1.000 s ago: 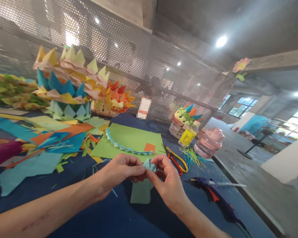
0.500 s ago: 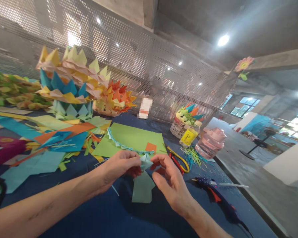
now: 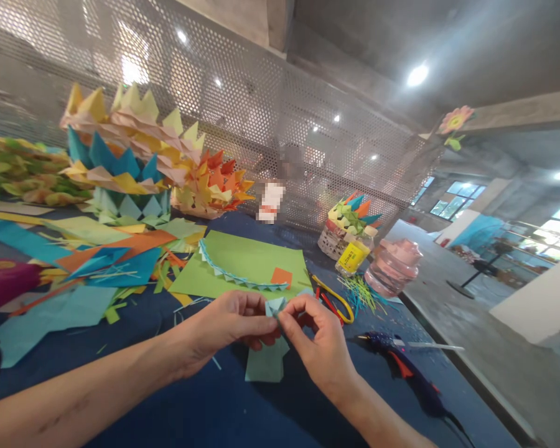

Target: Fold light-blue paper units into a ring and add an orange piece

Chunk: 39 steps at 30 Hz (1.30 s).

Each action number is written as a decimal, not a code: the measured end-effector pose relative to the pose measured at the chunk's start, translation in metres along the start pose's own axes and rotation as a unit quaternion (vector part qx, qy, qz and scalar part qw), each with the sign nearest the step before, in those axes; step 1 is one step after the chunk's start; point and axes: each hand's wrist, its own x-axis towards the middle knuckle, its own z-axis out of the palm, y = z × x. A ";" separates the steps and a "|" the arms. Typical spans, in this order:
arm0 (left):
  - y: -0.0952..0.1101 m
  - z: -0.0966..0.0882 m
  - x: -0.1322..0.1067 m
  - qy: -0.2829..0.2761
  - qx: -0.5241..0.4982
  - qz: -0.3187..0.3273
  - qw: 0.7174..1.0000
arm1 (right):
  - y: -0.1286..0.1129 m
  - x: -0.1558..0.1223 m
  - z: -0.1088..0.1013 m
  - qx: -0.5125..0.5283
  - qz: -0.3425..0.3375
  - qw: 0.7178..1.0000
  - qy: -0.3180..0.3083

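Between both hands is a small folded piece of pale blue paper [image 3: 275, 306]. My left hand [image 3: 245, 317] pinches its left side, and my right hand [image 3: 310, 330] pinches the right lower corner with thumb and forefinger. Below them a pale green-blue paper sheet [image 3: 264, 362] lies on the dark blue table. Just beyond the hands, a curved strip of folded light blue paper points [image 3: 233, 274] rests on a green sheet [image 3: 252, 255], with a small orange paper square [image 3: 281, 276] beside its right end.
Yellow-and-red-handled scissors [image 3: 340, 302] and a dark blue glue gun [image 3: 406, 367] lie on the right. Behind them stand a yellow-labelled bottle [image 3: 353, 256] and a pink jar [image 3: 392, 267]. Folded-paper crowns [image 3: 130, 162], coloured paper scraps [image 3: 112, 249] and a magenta tool [image 3: 7, 283] occupy the left.
My right hand has closed in from beside the pale blue paper and now pinches it. The paper has turned and sits slightly lower; the left hand still holds it.
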 end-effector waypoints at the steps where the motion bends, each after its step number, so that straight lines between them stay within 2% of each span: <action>1: 0.000 0.000 0.000 -0.003 0.000 -0.001 1.000 | 0.000 0.000 0.000 -0.002 -0.001 1.000 0.002; 9: 0.003 -0.001 0.001 0.035 0.018 -0.005 0.999 | 0.003 0.000 0.001 0.032 -0.013 0.999 -0.014; 19: 0.002 -0.001 0.001 0.037 0.033 0.020 0.999 | 0.003 -0.001 0.001 0.047 0.022 0.998 -0.017; 27: 0.001 -0.001 0.001 0.035 0.044 0.008 0.998 | 0.004 -0.001 0.001 0.065 0.029 0.997 0.005; 39: -0.004 -0.001 0.005 0.053 0.121 0.044 0.990 | 0.002 0.000 0.002 0.062 0.055 0.996 -0.030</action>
